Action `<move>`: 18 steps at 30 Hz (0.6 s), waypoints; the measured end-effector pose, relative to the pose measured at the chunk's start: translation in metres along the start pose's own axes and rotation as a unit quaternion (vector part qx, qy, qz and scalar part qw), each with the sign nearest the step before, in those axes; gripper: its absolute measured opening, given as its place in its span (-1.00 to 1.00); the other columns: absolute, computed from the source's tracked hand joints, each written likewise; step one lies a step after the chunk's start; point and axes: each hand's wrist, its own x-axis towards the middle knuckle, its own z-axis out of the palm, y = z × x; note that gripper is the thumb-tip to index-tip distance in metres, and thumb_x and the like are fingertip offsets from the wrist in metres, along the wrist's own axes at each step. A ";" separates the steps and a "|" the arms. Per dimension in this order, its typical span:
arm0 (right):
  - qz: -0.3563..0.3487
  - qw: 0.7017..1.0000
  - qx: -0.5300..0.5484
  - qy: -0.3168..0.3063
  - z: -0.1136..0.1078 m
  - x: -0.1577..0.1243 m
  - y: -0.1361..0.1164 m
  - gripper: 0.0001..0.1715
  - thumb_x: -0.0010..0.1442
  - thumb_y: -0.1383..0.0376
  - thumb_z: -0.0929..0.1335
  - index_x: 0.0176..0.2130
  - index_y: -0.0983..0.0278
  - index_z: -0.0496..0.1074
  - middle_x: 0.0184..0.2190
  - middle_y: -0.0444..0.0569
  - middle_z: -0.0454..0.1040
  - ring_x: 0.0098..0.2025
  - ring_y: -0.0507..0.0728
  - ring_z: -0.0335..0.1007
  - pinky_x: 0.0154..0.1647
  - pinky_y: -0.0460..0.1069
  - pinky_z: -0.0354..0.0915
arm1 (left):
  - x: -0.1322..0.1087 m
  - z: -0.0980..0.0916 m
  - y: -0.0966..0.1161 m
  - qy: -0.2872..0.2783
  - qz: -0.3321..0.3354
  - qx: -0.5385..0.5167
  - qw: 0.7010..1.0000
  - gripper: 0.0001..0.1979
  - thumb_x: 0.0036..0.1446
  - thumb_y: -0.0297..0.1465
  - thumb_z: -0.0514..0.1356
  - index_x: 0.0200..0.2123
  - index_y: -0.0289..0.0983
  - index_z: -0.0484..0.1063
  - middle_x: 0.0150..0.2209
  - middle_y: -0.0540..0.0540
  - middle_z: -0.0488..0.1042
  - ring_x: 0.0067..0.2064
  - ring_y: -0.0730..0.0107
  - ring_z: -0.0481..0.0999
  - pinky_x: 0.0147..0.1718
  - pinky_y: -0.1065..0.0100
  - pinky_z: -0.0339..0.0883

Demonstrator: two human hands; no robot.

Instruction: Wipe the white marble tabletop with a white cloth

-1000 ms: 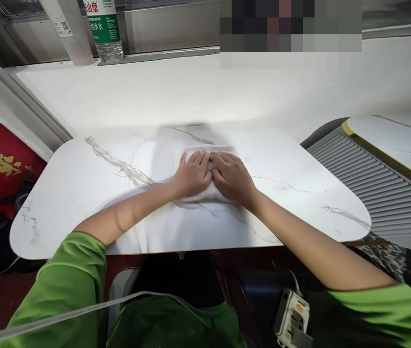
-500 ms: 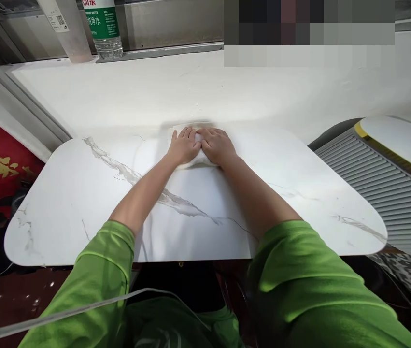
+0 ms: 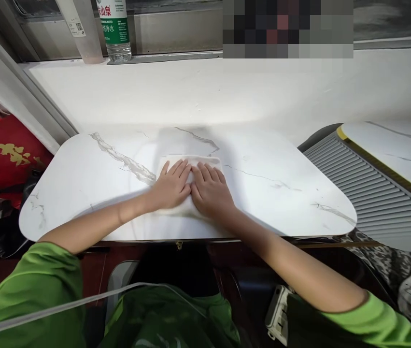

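A folded white cloth (image 3: 191, 208) lies flat on the white marble-patterned table (image 3: 270, 193), near the middle. My left hand (image 3: 170, 187) rests palm down on the cloth's left part, its fingers spread and pointing toward the wall. Beside it, my right hand (image 3: 211, 190) presses flat on the right part, fingers extended. The two thumbs are close together at the cloth's centre. Both palms hide much of the cloth, but its far edge shows beyond the fingertips.
On the window ledge behind stand a water bottle with a green label (image 3: 114, 31) and a translucent container (image 3: 85, 34). A red bag (image 3: 13, 154) is at the left. A grey ribbed panel (image 3: 379, 188) stands right of the table. A white cable crosses my lap.
Both hands and the cloth have moved from the table's far edge toward me. My elbows are now bent farther outward, and the view has shifted slightly.
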 end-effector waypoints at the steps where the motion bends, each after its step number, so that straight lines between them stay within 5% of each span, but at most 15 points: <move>1: -0.012 1.000 -0.005 0.001 -0.005 -0.012 -0.008 -0.40 0.32 0.28 0.08 0.24 0.46 0.26 0.25 0.29 0.30 0.29 0.38 0.18 0.28 0.29 0.10 | -0.014 -0.001 0.005 -0.006 0.002 -0.001 1.000 -0.43 0.39 -0.32 -0.18 0.36 -0.48 -0.01 0.42 -0.30 -0.07 0.45 0.13 -0.14 0.38 0.01 -0.32; 5: -0.052 0.998 -0.027 -0.015 -0.023 -0.041 -0.030 -0.38 0.33 0.28 0.10 0.25 0.55 0.25 0.26 0.31 0.28 0.31 0.38 0.16 0.29 0.24 0.10 | -0.053 -0.007 0.020 -0.030 0.001 -0.026 0.999 -0.41 0.38 -0.31 -0.18 0.37 -0.53 -0.05 0.43 -0.31 -0.12 0.46 0.10 -0.26 0.38 -0.02 -0.37; 8: -0.069 0.997 -0.023 -0.030 -0.029 -0.041 -0.032 -0.38 0.32 0.28 0.11 0.25 0.53 0.26 0.27 0.26 0.28 0.31 0.34 0.17 0.32 0.21 0.07 | -0.059 -0.010 0.020 -0.049 -0.016 -0.073 0.996 -0.40 0.39 -0.29 -0.20 0.39 -0.47 -0.09 0.44 -0.27 -0.15 0.46 0.15 -0.28 0.39 0.00 -0.32; 12: -0.049 0.998 0.019 -0.029 -0.019 -0.011 -0.023 -0.35 0.30 0.31 0.12 0.29 0.52 0.21 0.23 0.20 0.34 0.29 0.30 0.21 0.31 0.18 0.10 | -0.035 -0.005 0.005 -0.028 -0.063 -0.092 0.993 -0.42 0.36 -0.32 -0.19 0.39 -0.39 -0.08 0.43 -0.24 -0.09 0.45 0.19 -0.17 0.38 0.01 -0.25; 18: -0.011 0.998 0.052 -0.020 0.017 0.071 -0.007 -0.43 0.28 0.38 0.11 0.18 0.51 0.33 0.22 0.24 0.35 0.29 0.28 0.21 0.31 0.19 0.06 | 0.031 0.002 -0.040 0.050 -0.141 -0.052 0.987 -0.47 0.37 -0.40 -0.20 0.35 -0.40 0.08 0.39 -0.22 0.07 0.42 0.17 -0.02 0.37 0.04 -0.17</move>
